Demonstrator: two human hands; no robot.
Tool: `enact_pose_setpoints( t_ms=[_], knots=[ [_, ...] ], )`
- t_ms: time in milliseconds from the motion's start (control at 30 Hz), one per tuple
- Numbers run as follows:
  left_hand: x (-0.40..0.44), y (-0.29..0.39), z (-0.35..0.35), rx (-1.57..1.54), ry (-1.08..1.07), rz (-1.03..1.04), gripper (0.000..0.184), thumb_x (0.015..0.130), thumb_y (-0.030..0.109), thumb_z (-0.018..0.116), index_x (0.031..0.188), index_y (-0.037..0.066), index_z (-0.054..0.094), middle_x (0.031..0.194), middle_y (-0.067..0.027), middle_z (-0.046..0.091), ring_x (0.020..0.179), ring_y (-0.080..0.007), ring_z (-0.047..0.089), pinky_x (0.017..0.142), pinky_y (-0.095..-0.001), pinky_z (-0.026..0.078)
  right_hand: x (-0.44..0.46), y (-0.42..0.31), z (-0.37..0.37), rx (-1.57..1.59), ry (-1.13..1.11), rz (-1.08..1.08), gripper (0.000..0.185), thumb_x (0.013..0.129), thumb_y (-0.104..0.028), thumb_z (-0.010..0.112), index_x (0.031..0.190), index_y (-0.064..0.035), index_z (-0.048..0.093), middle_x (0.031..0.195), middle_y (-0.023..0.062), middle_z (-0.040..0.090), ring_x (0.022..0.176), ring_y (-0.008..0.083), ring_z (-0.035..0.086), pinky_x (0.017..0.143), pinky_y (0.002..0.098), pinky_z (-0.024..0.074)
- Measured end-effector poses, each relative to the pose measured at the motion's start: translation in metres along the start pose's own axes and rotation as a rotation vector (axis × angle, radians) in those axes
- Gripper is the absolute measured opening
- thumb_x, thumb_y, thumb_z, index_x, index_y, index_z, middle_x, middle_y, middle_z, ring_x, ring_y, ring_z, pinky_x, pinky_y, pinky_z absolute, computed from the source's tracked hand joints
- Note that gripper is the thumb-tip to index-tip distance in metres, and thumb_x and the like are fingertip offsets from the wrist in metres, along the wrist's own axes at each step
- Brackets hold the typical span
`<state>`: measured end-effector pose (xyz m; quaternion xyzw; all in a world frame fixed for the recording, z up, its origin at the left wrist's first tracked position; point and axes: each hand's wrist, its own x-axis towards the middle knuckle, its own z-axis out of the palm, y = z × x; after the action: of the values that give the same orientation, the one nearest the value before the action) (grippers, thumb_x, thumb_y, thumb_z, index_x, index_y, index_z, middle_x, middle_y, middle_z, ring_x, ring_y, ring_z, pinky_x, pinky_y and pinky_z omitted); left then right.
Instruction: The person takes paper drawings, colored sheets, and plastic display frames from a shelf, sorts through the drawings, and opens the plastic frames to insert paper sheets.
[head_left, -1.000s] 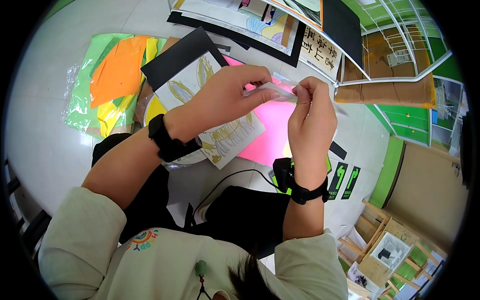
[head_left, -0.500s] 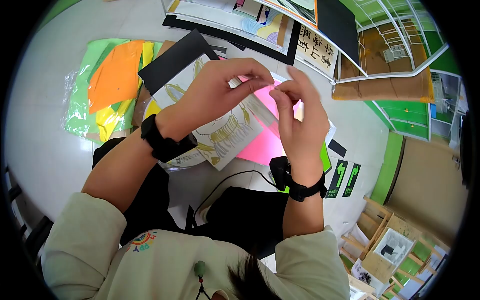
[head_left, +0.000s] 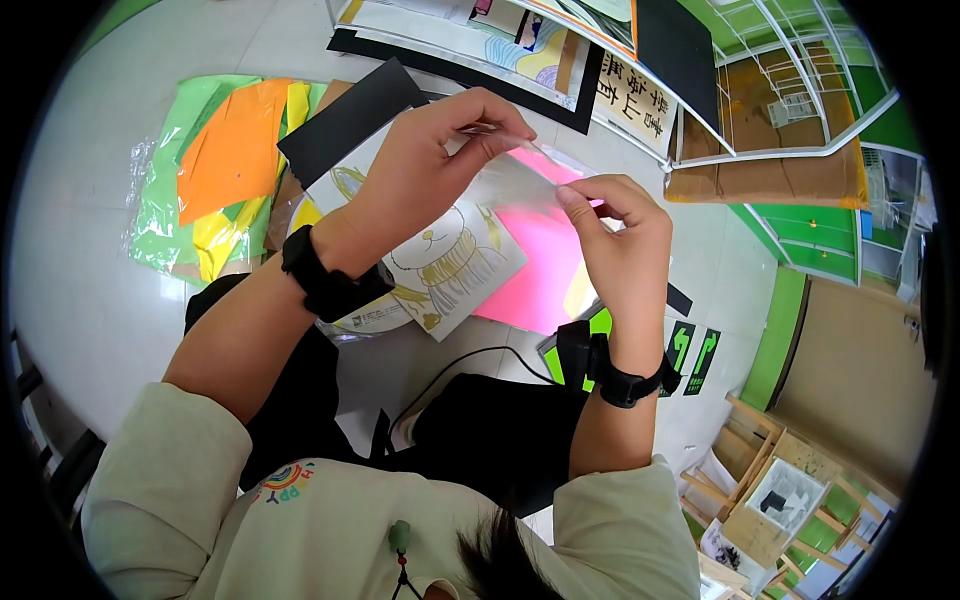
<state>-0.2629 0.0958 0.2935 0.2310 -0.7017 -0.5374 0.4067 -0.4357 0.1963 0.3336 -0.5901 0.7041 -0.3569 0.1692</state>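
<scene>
Two hands [head_left: 428,165], two wristbands [head_left: 625,385], two arrow signs [head_left: 703,360]

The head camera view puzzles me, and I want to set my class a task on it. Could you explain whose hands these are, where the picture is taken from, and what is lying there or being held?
There is no robot: these are a person's bare left hand and right hand, with a black band on each wrist. The camera is worn on the head and looks forward and down, so the arms reach up from below. Spread over the tiled floor are a drawing, a pink sheet and, to the left, orange paper. Both hands pinch a thin see-through sheet; it looks like plastic, but I can't be sure.
</scene>
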Motion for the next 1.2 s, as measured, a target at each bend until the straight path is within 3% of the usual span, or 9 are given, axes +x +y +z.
enact_pose_setpoints(
  t_ms=[267, 433, 533, 567, 667, 800, 967, 1067, 1200],
  knots=[
    [-0.002, 0.0, 0.004, 0.079, -0.014, -0.002, 0.009, 0.088, -0.001, 0.056, 0.097, 0.001, 0.059, 0.092, -0.0049, 0.064, 0.088, -0.0119, 0.061, 0.079, -0.0238, 0.049, 0.001, -0.003, 0.001, 0.369, 0.138, 0.305, 0.007, 0.082, -0.004, 0.064, 0.082, 0.0014, 0.061, 0.077, 0.0065, 0.062, 0.069, 0.0131, 0.058, 0.065, 0.0262, 0.0469],
    [-0.001, -0.003, 0.006, -0.027, 0.07, 0.0, 0.008, 0.09, 0.0, 0.054, 0.098, 0.001, 0.055, 0.093, -0.0061, 0.063, 0.089, -0.0127, 0.062, 0.08, -0.0238, 0.049, 0.005, -0.002, 0.008, -0.269, 0.364, -0.335, 0.017, 0.076, -0.009, 0.072, 0.084, -0.0013, 0.058, 0.072, 0.0112, 0.056, 0.064, 0.025, 0.056, 0.061, 0.0319, 0.0464],
    [0.0, -0.017, 0.005, -0.112, 0.14, -0.018, 0.008, 0.089, 0.005, 0.057, 0.097, 0.002, 0.055, 0.087, -0.0041, 0.063, 0.085, -0.0118, 0.063, 0.076, -0.0224, 0.049, 0.002, -0.006, 0.0, -0.136, 0.161, -0.232, 0.02, 0.074, -0.009, 0.073, 0.084, -0.0012, 0.058, 0.072, 0.0103, 0.056, 0.067, 0.025, 0.056, 0.06, 0.0321, 0.046],
    [0.0, -0.02, 0.005, -0.157, 0.156, -0.018, 0.007, 0.09, 0.004, 0.057, 0.096, 0.002, 0.055, 0.087, -0.0043, 0.063, 0.087, -0.0119, 0.063, 0.076, -0.0223, 0.049, 0.004, -0.008, -0.004, -0.194, 0.128, -0.287, 0.019, 0.072, -0.01, 0.074, 0.081, -0.0013, 0.059, 0.072, 0.01, 0.057, 0.068, 0.0251, 0.057, 0.061, 0.0327, 0.046],
    [0.003, -0.023, 0.0, -0.161, 0.175, 0.002, 0.007, 0.09, 0.005, 0.057, 0.095, 0.002, 0.054, 0.088, -0.005, 0.063, 0.088, -0.0123, 0.064, 0.077, -0.0224, 0.049, 0.006, 0.008, -0.014, -0.333, 0.053, -0.254, 0.018, 0.071, -0.01, 0.074, 0.077, -0.0009, 0.06, 0.073, 0.0103, 0.058, 0.067, 0.0254, 0.057, 0.062, 0.0335, 0.0464],
    [0.0, -0.016, 0.005, -0.111, 0.166, -0.004, 0.01, 0.09, 0.006, 0.057, 0.098, 0.002, 0.051, 0.086, -0.0053, 0.064, 0.087, -0.0131, 0.064, 0.077, -0.0231, 0.048, 0.004, 0.002, -0.024, -0.124, 0.027, -0.039, 0.015, 0.074, -0.008, 0.072, 0.074, -0.0008, 0.059, 0.072, 0.0099, 0.057, 0.071, 0.0243, 0.058, 0.065, 0.0322, 0.0459],
    [0.003, -0.021, 0.003, -0.158, 0.196, 0.076, 0.017, 0.09, 0.008, 0.058, 0.102, 0.004, 0.048, 0.087, -0.006, 0.065, 0.086, -0.014, 0.065, 0.076, -0.0237, 0.048, 0.003, -0.011, -0.021, -0.129, 0.181, -0.098, 0.015, 0.076, -0.008, 0.07, 0.075, -0.0011, 0.057, 0.07, 0.0091, 0.056, 0.07, 0.0233, 0.055, 0.065, 0.0323, 0.044],
    [0.001, -0.014, 0.007, -0.201, 0.189, -0.002, 0.015, 0.088, 0.009, 0.061, 0.097, 0.003, 0.05, 0.088, -0.0057, 0.065, 0.085, -0.0127, 0.064, 0.076, -0.0236, 0.048, 0.003, -0.006, -0.02, -0.299, 0.164, -0.149, 0.014, 0.077, -0.009, 0.069, 0.076, -0.0028, 0.056, 0.069, 0.0075, 0.056, 0.068, 0.0234, 0.053, 0.066, 0.0334, 0.0414],
    [0.002, -0.005, 0.002, 0.03, 0.044, -0.062, 0.013, 0.085, 0.003, 0.063, 0.089, 0.004, 0.051, 0.089, -0.0051, 0.063, 0.087, -0.0113, 0.061, 0.08, -0.0237, 0.048, 0.003, -0.005, -0.02, -0.413, 0.195, -0.285, 0.014, 0.077, -0.011, 0.069, 0.075, -0.0051, 0.057, 0.068, 0.0054, 0.056, 0.067, 0.0236, 0.051, 0.068, 0.0342, 0.0386]
  ],
)
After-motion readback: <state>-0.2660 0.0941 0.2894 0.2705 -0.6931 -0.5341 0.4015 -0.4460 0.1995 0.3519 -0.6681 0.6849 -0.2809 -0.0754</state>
